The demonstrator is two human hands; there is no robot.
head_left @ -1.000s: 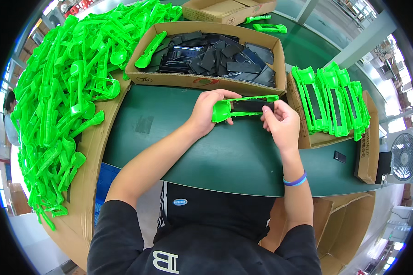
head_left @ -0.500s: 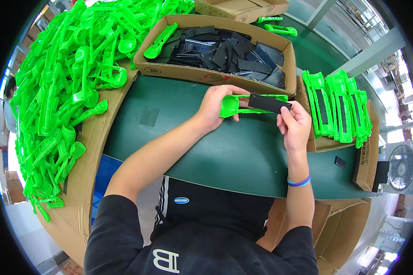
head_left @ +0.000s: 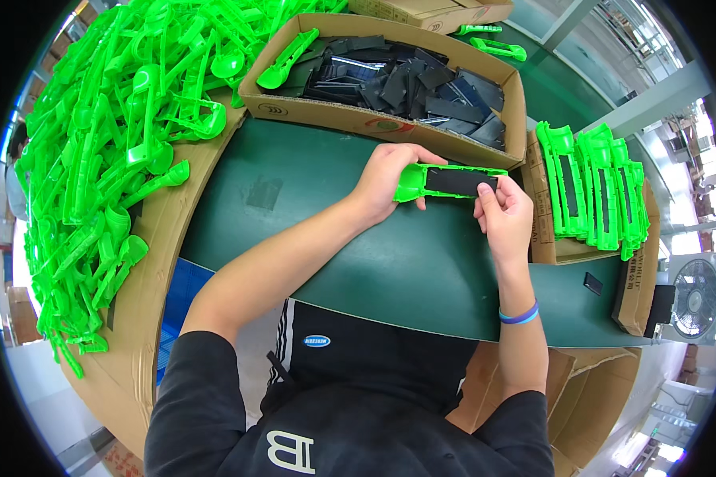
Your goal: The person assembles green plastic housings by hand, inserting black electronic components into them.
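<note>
Both hands are being used: green plastic handle (head_left: 445,181) is being gripped over the green table (head_left: 310,207) by left hand (head_left: 383,181), its black insert (head_left: 461,182) being pinched by right hand (head_left: 505,216).

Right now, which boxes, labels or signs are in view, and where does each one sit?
Open cardboard box: beyond the hands, brown, full of black inserts.
Cardboard tray: right of the right hand, brown, carrying a row of green parts.
Small oval label: on the dark clothing, blue and white.
</note>
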